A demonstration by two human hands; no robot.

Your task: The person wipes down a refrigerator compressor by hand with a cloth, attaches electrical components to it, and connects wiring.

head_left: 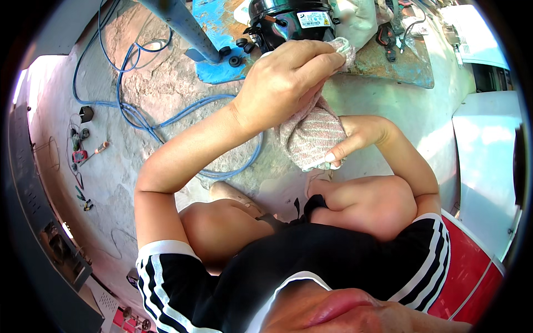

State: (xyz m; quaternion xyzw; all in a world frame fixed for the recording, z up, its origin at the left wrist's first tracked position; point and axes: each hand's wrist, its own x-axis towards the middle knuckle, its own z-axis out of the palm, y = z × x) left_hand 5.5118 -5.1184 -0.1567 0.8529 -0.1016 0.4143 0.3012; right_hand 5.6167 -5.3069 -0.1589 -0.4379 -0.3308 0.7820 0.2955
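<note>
My left hand (280,83) is closed on the upper end of a pink-and-white knitted cloth (311,133), just in front of a black round compressor (275,33) with a white label. The compressor rests on a worn blue board (416,75). Lower and to the right, my right hand (355,139) grips the hanging part of the cloth, thumb over it. Small black rubber feet (235,61) lie on the board left of my left hand.
A blue metal post (183,25) stands at the board's left. Blue hoses (189,108) loop over the rough floor. Small tools (79,155) lie at left, others (388,41) on the board's right. A dark cabinet (41,233) is at far left, pale panels (486,155) at right.
</note>
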